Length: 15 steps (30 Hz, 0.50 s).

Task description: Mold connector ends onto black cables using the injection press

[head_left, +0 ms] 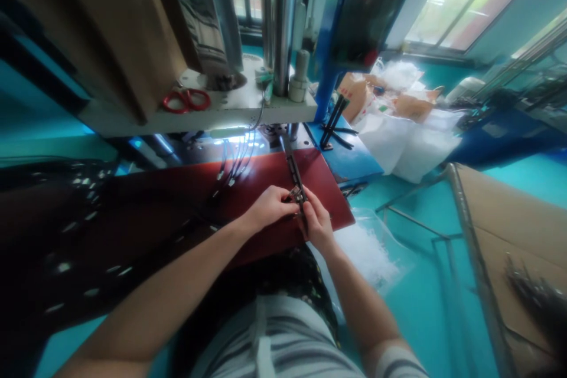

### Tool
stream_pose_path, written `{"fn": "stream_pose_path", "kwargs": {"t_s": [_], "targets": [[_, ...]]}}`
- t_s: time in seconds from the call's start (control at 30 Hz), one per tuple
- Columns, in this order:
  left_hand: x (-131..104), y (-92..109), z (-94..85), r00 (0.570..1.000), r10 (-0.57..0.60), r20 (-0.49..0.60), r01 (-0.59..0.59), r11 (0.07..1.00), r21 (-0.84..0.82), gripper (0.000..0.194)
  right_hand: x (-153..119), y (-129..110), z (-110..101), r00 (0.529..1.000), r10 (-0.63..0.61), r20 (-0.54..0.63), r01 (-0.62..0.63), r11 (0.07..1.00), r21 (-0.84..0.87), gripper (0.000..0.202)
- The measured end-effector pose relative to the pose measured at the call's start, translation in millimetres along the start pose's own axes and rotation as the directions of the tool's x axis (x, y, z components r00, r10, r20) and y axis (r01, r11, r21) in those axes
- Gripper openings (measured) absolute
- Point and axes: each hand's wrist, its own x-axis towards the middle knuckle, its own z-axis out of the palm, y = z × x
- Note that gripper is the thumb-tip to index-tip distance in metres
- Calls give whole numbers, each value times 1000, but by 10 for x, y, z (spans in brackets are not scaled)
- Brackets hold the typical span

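A long, narrow dark bar [292, 166] slants over the red board [261, 180], its far end under the machine's white plate. My right hand [318, 221] is closed around the near end of this bar, from the right side. Against its left side, my left hand [275, 208] is closed in a pinch at a small cluster of brass-coloured pieces [296, 194]. Blur and fingers hide what exactly those pieces are. Several thin dark cables with pale connectors [231, 181] lie on the board to the left of my hands.
Red-handled scissors [186, 100] rest on the white machine plate [248, 113]. Behind stand steel columns [279, 23]. Dark cables [88, 212] cover the left side. Black upright strips [335, 118] stand on a blue surface. A cardboard-topped cart [514, 207] is at the right, bags [407, 142] behind.
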Motion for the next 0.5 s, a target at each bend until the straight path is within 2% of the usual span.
{"fn": "stream_pose_path", "kwargs": {"t_s": [0.13,0.2,0.5], "targets": [[-22,29,-42,992,94,-86,-105,985,-136,25,-2,-4,4,998,1,-57,5,995,103,54],[-13,49,-72,990,110,-87,-125,973,-193,22,-5,3,0,996,6,-83,5,991,135,55],[75,78,-106,998,-14,57,33,940,-340,23,-18,66,-15,995,-9,-104,29,981,194,49]]}}
